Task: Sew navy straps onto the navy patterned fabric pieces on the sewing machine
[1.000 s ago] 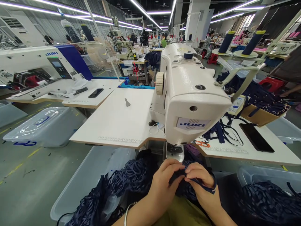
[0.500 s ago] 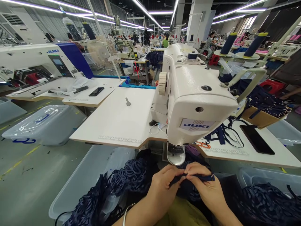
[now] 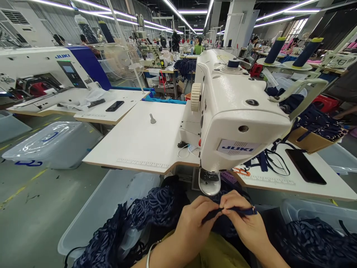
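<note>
A dark navy fabric strap (image 3: 245, 211) is pinched between the fingertips of both hands, low in front of the white sewing machine (image 3: 245, 123). My left hand (image 3: 196, 216) is closed on the strap from the left, thumb and index finger meeting near the other hand. My right hand (image 3: 241, 212) is closed on it too, and the strap's end sticks out past its fingers to the right. Just above my fingertips is the machine's rounded metal work arm (image 3: 209, 184). Part of the strap is hidden behind my fingers.
Bundles of navy patterned fabric (image 3: 158, 206) spill over a clear plastic bin (image 3: 92, 208) at left; another navy pile (image 3: 318, 238) lies at right. On the white table (image 3: 134, 137) is a small grey metal piece (image 3: 152, 118). Orange-handled scissors (image 3: 241, 171) and a black phone (image 3: 305, 166) lie right of the machine.
The camera view has shifted slightly. Both hands keep their pinch on the strap in nearly the same place below the machine, with only small finger movement.
</note>
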### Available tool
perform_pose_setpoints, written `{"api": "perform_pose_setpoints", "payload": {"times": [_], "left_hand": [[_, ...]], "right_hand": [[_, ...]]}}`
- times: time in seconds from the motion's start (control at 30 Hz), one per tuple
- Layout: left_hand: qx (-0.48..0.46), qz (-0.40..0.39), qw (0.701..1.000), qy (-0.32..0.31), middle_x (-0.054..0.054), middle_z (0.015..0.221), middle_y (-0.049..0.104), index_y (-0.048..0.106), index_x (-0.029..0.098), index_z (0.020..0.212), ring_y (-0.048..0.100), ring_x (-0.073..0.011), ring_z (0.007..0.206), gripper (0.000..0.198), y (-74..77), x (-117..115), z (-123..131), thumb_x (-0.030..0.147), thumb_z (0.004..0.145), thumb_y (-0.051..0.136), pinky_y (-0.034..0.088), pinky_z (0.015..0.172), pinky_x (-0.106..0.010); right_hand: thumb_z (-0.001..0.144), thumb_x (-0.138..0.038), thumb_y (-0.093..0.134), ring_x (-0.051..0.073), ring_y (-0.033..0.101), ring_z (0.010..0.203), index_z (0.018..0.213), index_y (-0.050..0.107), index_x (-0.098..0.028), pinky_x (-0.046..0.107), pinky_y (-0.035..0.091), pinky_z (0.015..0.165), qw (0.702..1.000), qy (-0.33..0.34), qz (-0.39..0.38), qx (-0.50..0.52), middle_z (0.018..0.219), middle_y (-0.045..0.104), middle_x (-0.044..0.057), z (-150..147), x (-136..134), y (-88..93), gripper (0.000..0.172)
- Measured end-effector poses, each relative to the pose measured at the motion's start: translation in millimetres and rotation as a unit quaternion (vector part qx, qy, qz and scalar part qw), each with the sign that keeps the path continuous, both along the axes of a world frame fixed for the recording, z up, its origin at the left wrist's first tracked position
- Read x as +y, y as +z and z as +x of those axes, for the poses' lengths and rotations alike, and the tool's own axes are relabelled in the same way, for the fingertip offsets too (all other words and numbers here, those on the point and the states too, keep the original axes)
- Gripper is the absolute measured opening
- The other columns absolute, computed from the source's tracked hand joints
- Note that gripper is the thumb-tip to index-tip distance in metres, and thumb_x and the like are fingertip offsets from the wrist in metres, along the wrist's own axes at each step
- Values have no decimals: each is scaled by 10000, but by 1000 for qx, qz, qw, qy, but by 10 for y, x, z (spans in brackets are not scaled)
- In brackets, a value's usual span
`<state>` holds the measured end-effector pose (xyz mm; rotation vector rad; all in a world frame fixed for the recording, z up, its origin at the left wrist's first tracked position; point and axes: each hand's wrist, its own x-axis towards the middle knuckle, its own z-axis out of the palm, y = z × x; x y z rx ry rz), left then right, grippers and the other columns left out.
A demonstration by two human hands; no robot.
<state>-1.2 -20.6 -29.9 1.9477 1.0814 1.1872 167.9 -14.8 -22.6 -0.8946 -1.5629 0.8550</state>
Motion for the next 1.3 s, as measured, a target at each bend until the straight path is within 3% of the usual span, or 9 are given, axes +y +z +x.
{"api": "perform_pose_setpoints", "payload": {"times": [0.2,0.4,0.47,0.57,0.67,0.73,0.87,1.13,1.3], "left_hand": [[-80,-288,952,64,17,582,619,623,179,782,552,-109,507,208,-9,63,84,380,835,610,435,479,-184],[-134,-394,909,37,13,559,597,558,171,721,493,-96,460,328,-39,172,61,483,812,600,384,425,-185],[-103,-330,937,55,18,550,573,558,170,715,512,-105,475,318,-65,195,9,458,850,572,409,448,-198],[-13,-61,982,177,-22,716,620,598,162,845,593,-144,632,185,-94,214,-97,346,857,616,492,573,-241],[86,253,936,228,-77,986,640,604,159,1073,607,-184,935,264,-80,219,-190,183,822,682,500,838,-302],[185,349,910,128,-71,1109,646,591,161,1180,561,-186,1093,330,-52,228,-223,131,854,639,413,997,-325],[338,323,883,-36,-24,1321,580,511,158,1318,466,-170,1245,361,-15,281,-241,144,959,470,252,1106,-343],[336,298,893,24,7,1291,609,559,225,1260,467,-151,1243,316,-95,322,-148,164,959,489,291,960,-333],[312,294,899,88,3,1214,652,590,218,1210,533,-148,1164,271,-89,343,-39,218,946,527,289,933,-325]], "right_hand": [[879,-210,586,177,636,808,867,617,-260,278,487,726,984,-61,-77,-146,851,677,-4,-32,150,-26,60],[901,-249,520,210,596,893,899,581,-254,336,451,796,970,-75,-51,-224,912,635,22,-83,278,-32,61],[885,-275,523,210,583,879,957,562,-247,346,459,797,970,-87,-88,-207,979,612,40,-75,316,-19,86],[854,-350,546,198,558,779,1066,502,-220,350,480,757,964,-96,-190,-160,929,578,43,-48,383,-13,253],[838,-393,560,194,544,772,1104,454,-213,344,480,746,952,-61,-279,-110,845,553,10,-28,447,-16,338],[837,-389,564,193,545,832,1111,440,-221,342,470,785,950,-34,-300,-76,895,559,12,-25,476,-17,344],[827,-382,596,193,538,919,1063,455,-237,342,448,865,951,-11,-308,-25,888,544,-4,-16,496,-16,311],[862,-491,525,162,516,660,888,538,-202,287,464,644,964,-57,-255,-57,702,519,-19,130,651,-51,291],[807,-367,518,223,590,805,899,619,-187,334,477,746,965,-87,-190,-158,800,656,45,91,872,17,226]]}}
